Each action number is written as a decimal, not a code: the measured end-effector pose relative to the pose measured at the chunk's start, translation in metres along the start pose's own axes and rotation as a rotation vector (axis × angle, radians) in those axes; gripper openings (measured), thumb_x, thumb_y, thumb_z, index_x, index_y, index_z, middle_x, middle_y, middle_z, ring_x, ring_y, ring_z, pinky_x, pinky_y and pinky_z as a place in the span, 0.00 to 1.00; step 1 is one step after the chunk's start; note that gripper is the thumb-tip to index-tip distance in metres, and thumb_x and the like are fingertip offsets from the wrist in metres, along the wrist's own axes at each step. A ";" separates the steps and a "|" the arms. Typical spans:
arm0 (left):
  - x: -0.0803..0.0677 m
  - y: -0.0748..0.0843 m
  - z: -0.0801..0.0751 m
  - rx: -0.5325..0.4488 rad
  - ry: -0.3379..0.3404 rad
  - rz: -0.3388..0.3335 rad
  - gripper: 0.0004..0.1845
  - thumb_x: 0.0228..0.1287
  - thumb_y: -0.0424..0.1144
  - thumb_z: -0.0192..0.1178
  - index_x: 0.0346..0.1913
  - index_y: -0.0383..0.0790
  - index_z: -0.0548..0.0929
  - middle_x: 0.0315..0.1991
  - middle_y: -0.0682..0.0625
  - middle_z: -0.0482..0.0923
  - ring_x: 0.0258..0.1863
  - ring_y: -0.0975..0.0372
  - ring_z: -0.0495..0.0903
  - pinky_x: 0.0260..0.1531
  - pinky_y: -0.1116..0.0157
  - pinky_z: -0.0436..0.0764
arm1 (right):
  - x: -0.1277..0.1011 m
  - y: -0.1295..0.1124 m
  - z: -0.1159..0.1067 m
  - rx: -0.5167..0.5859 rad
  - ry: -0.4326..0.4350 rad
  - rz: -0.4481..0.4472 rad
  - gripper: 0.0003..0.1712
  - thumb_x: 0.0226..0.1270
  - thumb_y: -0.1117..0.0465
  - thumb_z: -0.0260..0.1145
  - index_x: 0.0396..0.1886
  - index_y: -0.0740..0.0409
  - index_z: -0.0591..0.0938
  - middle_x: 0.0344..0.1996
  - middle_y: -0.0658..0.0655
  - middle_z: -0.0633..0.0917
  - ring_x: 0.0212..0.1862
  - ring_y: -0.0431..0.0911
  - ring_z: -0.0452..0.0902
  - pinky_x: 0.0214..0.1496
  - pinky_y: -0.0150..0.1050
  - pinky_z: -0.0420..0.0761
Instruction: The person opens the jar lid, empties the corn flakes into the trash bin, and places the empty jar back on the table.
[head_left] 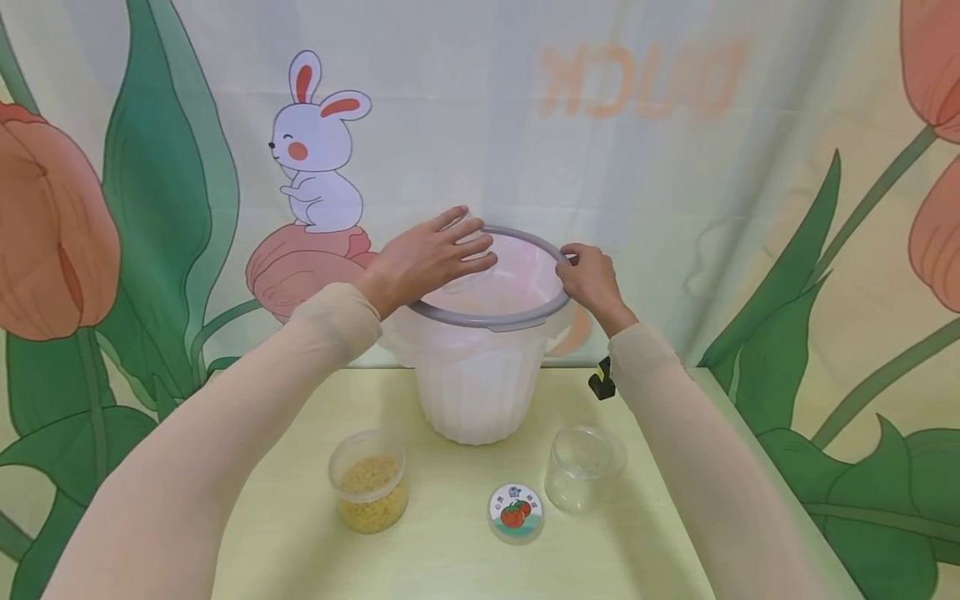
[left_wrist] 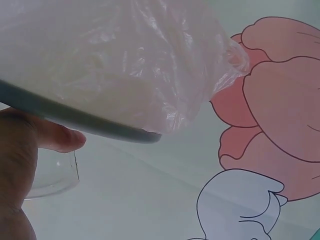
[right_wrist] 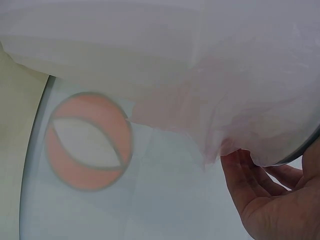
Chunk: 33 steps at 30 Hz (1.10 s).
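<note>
A white ribbed trash bin [head_left: 480, 392] stands upright at the back of the table. Its grey rim [head_left: 510, 321] holds a thin, pinkish see-through bag [left_wrist: 150, 60] that hangs over the outside. At the bin's mouth, my left hand [head_left: 431, 254] holds a clear plastic container [left_wrist: 55, 175], mostly covered by the fingers in the head view. The left thumb [left_wrist: 62, 139] lies close by the rim. On the other side, my right hand [head_left: 592, 279] grips the rim and bag edge, its fingers bent under the rim in the right wrist view.
Front left stands a clear tub [head_left: 372, 500] of yellow crumbly bits. A round lid [head_left: 515, 513] with a tomato picture lies beside a clear jar [head_left: 576, 479] at front right. Near the right sleeve is a small black object [head_left: 602, 382]. A printed curtain [head_left: 465, 125] hangs behind the table.
</note>
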<state>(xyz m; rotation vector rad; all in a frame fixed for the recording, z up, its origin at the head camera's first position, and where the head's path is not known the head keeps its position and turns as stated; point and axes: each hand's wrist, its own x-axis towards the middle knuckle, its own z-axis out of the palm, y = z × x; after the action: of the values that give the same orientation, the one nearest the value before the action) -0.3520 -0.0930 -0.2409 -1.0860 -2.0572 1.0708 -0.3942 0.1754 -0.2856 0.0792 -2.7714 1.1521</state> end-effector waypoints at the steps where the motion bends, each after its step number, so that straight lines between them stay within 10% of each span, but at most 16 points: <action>1: 0.000 0.000 0.000 -0.001 -0.002 0.001 0.38 0.63 0.31 0.63 0.73 0.53 0.60 0.70 0.49 0.62 0.74 0.52 0.58 0.78 0.51 0.49 | 0.000 0.000 0.000 0.000 -0.001 0.001 0.28 0.70 0.59 0.52 0.69 0.58 0.72 0.59 0.65 0.80 0.53 0.54 0.81 0.53 0.46 0.84; 17: -0.003 -0.027 -0.016 -0.135 0.045 -0.154 0.39 0.63 0.25 0.61 0.74 0.51 0.60 0.72 0.47 0.62 0.74 0.51 0.57 0.79 0.52 0.46 | 0.000 0.001 0.000 0.009 -0.003 -0.011 0.28 0.70 0.59 0.52 0.69 0.59 0.71 0.60 0.65 0.80 0.53 0.55 0.82 0.52 0.47 0.84; 25: -0.001 -0.011 -0.009 -0.072 -0.022 -0.017 0.42 0.59 0.31 0.67 0.73 0.51 0.59 0.71 0.47 0.62 0.73 0.50 0.58 0.78 0.52 0.48 | -0.001 0.001 0.001 0.012 -0.003 -0.019 0.28 0.70 0.58 0.51 0.69 0.59 0.71 0.60 0.65 0.80 0.52 0.55 0.82 0.51 0.47 0.84; 33: -0.002 -0.005 -0.004 -0.076 -0.017 -0.041 0.41 0.59 0.31 0.66 0.74 0.50 0.59 0.72 0.47 0.61 0.74 0.50 0.57 0.78 0.52 0.49 | -0.001 0.001 0.001 0.003 0.002 -0.018 0.27 0.71 0.58 0.52 0.68 0.59 0.72 0.59 0.65 0.80 0.53 0.55 0.82 0.52 0.47 0.84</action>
<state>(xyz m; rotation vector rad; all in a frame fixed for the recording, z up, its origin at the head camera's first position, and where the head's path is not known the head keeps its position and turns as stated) -0.3495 -0.0945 -0.2349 -1.0705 -2.1403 0.9918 -0.3932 0.1753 -0.2869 0.1031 -2.7613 1.1514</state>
